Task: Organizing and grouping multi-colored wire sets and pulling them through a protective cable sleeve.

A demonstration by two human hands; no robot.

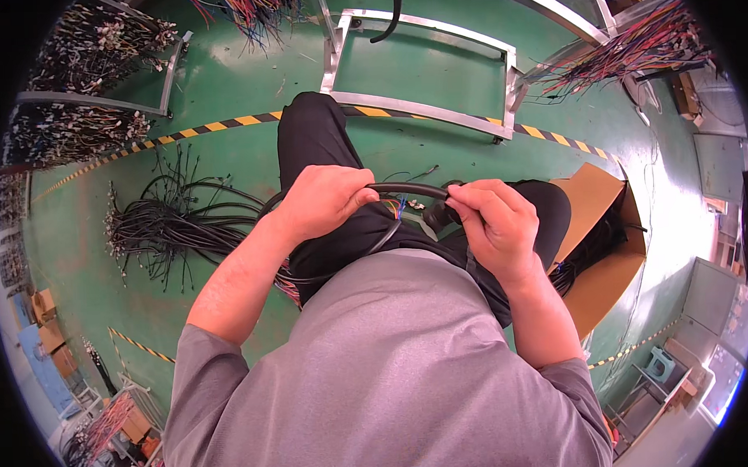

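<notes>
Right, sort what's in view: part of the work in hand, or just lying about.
In hand:
left hand
right hand
black cable
coloured wire ends

Lying about:
black cable bundle on the floor
cardboard box
metal frame
striped floor tape

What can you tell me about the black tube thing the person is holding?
The black tube looks like smooth, bendy plastic or rubber sleeving. It runs roughly level above the lap, gripped by the left hand at one end and the right hand at the other. Thin coloured wires show just beneath its middle.
</notes>
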